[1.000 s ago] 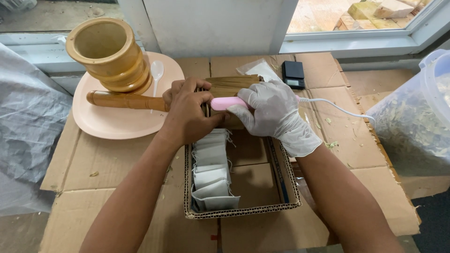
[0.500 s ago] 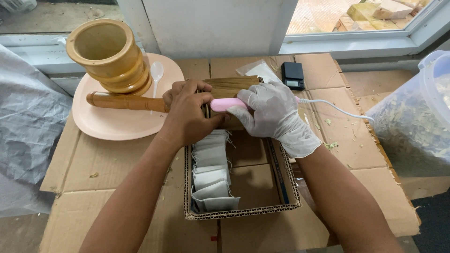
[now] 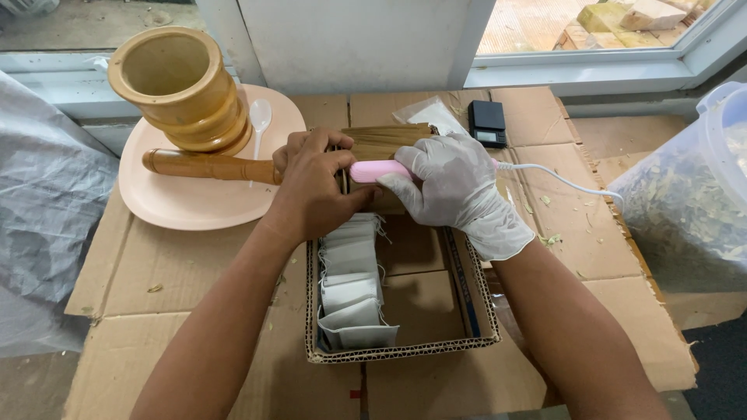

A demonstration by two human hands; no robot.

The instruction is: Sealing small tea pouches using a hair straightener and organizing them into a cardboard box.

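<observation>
My right hand (image 3: 455, 187), in a white glove, grips a pink corded tool (image 3: 373, 169) over the far end of an open cardboard box (image 3: 475, 288). My bare left hand (image 3: 311, 187) is closed beside the tool's tip; what its fingers pinch is hidden. A row of several grey-white pouches (image 3: 350, 280) stands in the box's left side, just below my left hand. The tool's white cord (image 3: 560, 180) trails off to the right.
A peach plate (image 3: 194, 206) holds a wooden mortar (image 3: 179, 89), a wooden pestle (image 3: 210, 165) and a white spoon (image 3: 260, 117). A small black scale (image 3: 488, 124) sits at the back. A clear tub of dried leaves (image 3: 692, 194) stands right; grey sacking (image 3: 39, 210) lies left.
</observation>
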